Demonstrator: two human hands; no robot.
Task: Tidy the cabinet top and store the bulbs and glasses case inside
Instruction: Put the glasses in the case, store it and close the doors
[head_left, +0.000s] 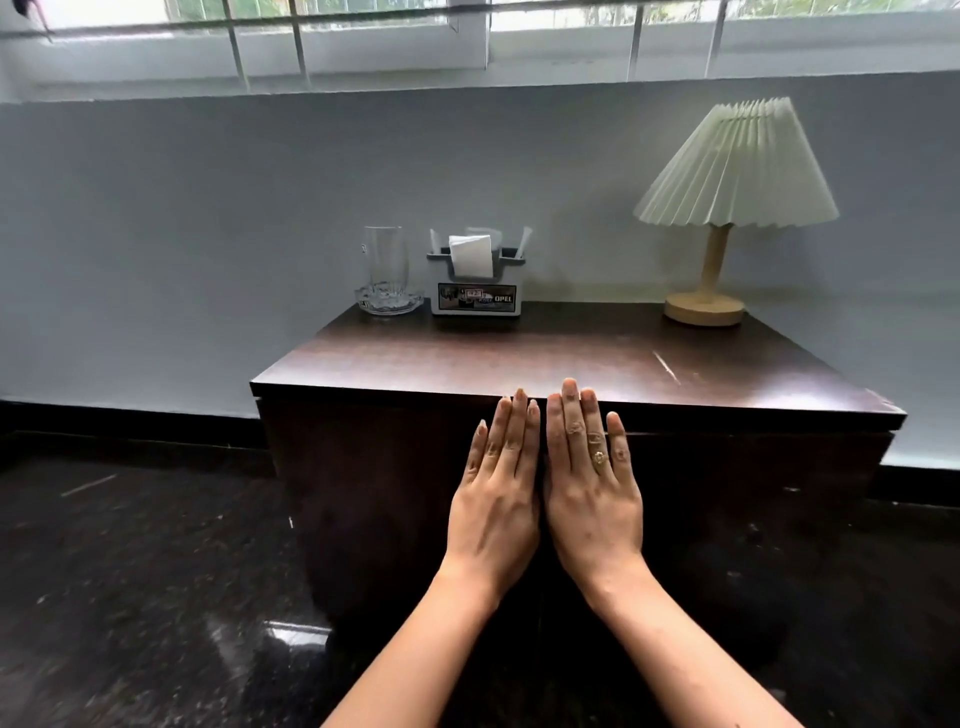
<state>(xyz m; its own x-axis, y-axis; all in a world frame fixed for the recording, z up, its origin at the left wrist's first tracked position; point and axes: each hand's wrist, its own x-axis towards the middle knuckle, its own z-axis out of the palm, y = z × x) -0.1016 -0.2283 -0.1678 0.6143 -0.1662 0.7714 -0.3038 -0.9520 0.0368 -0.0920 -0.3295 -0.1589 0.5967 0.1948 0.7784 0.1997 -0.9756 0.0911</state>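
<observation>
Left hand (496, 488): flat and fully spread, fingers straight and together, palm pressed to the cabinet (415, 493) front just under the top edge; grasps nothing
Right hand (589, 483): likewise flat and open against the front, just beside the left, rings on two fingers, fingertips reaching the front lip of the top; grasps nothing
Cabinet: dark wood, doors shut, glossy brown top (519, 353) with a pale scratch near the right front
Drinking glass (385, 260): clear, upright on a glass dish (387, 301), back left corner
Tissue holder (475, 283): grey, white tissue sticking up, just beside the glass
Lamp (727, 208): pleated cream shade, wooden stem and base, back right
Bulbs, glasses case: not visible
</observation>
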